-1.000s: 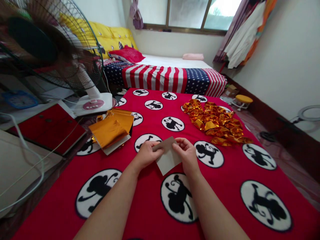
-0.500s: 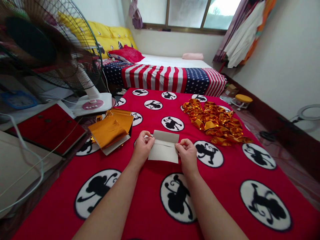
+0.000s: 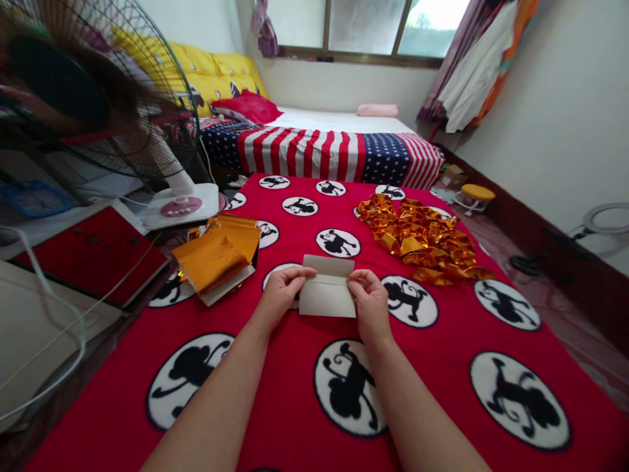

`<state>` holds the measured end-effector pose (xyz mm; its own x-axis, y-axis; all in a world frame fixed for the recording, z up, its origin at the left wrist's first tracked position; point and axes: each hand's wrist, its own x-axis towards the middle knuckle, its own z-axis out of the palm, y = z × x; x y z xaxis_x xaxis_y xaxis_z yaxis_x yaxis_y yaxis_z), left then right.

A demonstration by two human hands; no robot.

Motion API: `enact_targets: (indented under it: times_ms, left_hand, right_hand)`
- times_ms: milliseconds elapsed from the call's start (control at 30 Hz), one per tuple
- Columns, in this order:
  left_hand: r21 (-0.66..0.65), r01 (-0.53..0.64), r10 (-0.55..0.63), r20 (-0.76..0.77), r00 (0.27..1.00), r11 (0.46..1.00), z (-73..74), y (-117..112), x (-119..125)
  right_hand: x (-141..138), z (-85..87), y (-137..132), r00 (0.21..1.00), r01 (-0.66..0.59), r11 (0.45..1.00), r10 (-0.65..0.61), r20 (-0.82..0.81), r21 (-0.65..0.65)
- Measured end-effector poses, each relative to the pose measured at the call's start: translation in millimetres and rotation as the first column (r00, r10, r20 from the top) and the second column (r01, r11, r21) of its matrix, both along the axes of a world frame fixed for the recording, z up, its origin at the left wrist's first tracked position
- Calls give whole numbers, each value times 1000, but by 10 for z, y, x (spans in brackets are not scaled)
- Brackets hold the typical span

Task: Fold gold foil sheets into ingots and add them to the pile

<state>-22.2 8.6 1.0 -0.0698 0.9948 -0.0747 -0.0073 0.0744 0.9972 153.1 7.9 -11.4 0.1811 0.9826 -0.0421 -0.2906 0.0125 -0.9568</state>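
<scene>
A sheet of pale paper point(image 3: 327, 301), creased across its upper part, is held between my two hands above a red cloth with monkey prints point(image 3: 295, 393). My left hand point(image 3: 282, 292) pinches its left edge near the crease, the index finger stretched along the fold. At the right edge, the thumb and curled fingers of my right hand point(image 3: 369, 300) grip the paper. Left of my hands lies a stack of gold foil paper point(image 3: 219, 252) with pale backing showing. A heap of folded shiny gold foil pieces point(image 3: 417, 236) spreads to the right.
A running fan point(image 3: 181, 203) stands at the left beside a red box point(image 3: 93, 252) and a white cable point(image 3: 63, 301). Behind is a bed with a striped, starred cover point(image 3: 314, 154). A yellow stool point(image 3: 477, 192) and a ring light point(image 3: 607, 216) are by the right wall.
The paper has shifted slightly right and lies flatter. My left index finger has straightened along the crease, and the left hand has turned a little. My right hand keeps its grip.
</scene>
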Motion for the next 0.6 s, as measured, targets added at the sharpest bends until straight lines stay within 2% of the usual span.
enact_targets:
  times_ms: [200,400,533,600]
  left_hand:
    - [-3,25,-25,25,999,1000,18,-13,-2]
    - [60,70,-72,48,996,996,-15,4,-14]
    - [76,7,-5,-23,1000,997,-33,16,-15]
    - [75,-15,18,-33,999,997,-30,18,-14]
  right_hand:
    - [2,5,-8,1000,-7,1000,7,-19,-9]
    - [10,23,-23,999,-30,999,31,-22,29]
    - [8,34,-31,996,-86,993,86,1,86]
    - [5,32,-29,996,-90,993,89,17,73]
